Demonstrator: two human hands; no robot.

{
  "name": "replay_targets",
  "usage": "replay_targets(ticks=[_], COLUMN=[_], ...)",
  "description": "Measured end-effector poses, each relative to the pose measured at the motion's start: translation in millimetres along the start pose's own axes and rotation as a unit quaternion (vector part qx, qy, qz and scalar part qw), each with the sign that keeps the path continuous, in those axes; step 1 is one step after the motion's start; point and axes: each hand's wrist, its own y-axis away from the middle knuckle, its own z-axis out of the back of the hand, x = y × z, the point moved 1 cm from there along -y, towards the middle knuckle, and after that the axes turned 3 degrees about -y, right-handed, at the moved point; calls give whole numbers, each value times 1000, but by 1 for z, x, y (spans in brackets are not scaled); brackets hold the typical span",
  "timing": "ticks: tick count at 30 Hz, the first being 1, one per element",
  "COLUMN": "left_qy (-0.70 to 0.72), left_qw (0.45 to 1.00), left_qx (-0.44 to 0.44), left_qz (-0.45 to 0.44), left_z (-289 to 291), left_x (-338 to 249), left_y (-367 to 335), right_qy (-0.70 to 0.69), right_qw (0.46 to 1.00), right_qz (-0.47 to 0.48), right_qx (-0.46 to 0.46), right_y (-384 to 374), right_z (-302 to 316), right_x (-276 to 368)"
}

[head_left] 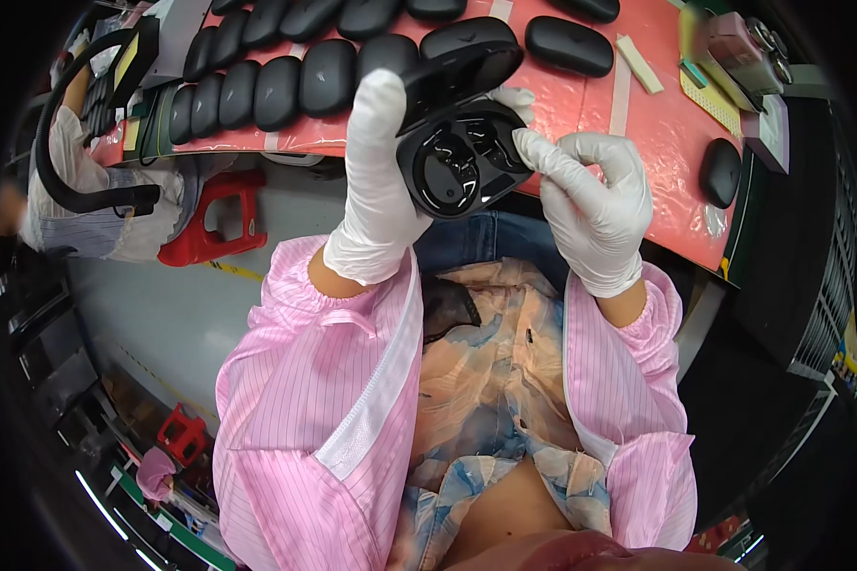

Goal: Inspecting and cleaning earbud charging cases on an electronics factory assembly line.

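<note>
My left hand (376,195), in a white glove, grips an open black earbud charging case (462,162) from its left side, thumb up along the raised lid (467,81). A gloved fingertip shows behind the case's far right corner. Two glossy black hollows face up inside; reflections make it hard to tell how the earbuds sit in them. My right hand (595,200), gloved in white too, has its thumb and forefinger pinched together at the case's right rim. Whatever lies between those fingertips is hidden.
Rows of closed black cases (328,78) lie on the red-covered table (676,124), with a single case (720,173) near its right edge. A cream strip (640,65) lies beyond my right hand. At left are a red stool (219,219), a black curved arm (52,171) and another person's sleeve.
</note>
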Motion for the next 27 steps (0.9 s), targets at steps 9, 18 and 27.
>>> replay_targets(ticks=[9, 18, 27], left_qy=[267, 194, 165], left_qw=[938, 958, 957], left_qx=[-33, -60, -74], left_qz=[218, 204, 226], left_z=[7, -6, -13], left_x=[-2, 2, 1], left_y=[1, 4, 0], right_qy=[-138, -87, 116], right_qw=[987, 930, 939], right_qz=[49, 255, 294], right_qx=[-60, 250, 136], right_y=[-40, -79, -82], right_z=[17, 6, 4], right_x=[-43, -23, -14])
